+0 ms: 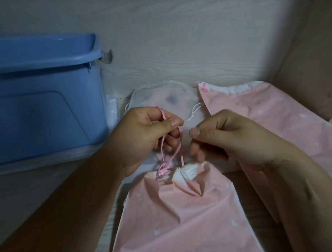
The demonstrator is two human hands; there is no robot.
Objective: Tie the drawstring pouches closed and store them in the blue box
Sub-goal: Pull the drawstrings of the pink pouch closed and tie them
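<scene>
Head view shows the tying step under way on the soft pink plastic drawstring pouch [180, 214], which lies on the pale wood-grain surface [175, 55] at 6 o'clock, its neck already gathered shut. The left hand [142, 135] has its fingers [169, 123] clamped on the thin pink cord [163, 146], which runs down to a loose loop at the neck. The right hand [221, 135] is curled just beside it; whether it pinches a strand I cannot tell.

Next, by my judgement, the loop must be drawn tight into a knot, then the pouch lifted to the open blue plastic box [40, 108] at 9 o'clock. A frosted white pouch [163, 98] at 12 o'clock and a second pink pouch [259, 106] at 2 o'clock lie outside the box.
</scene>
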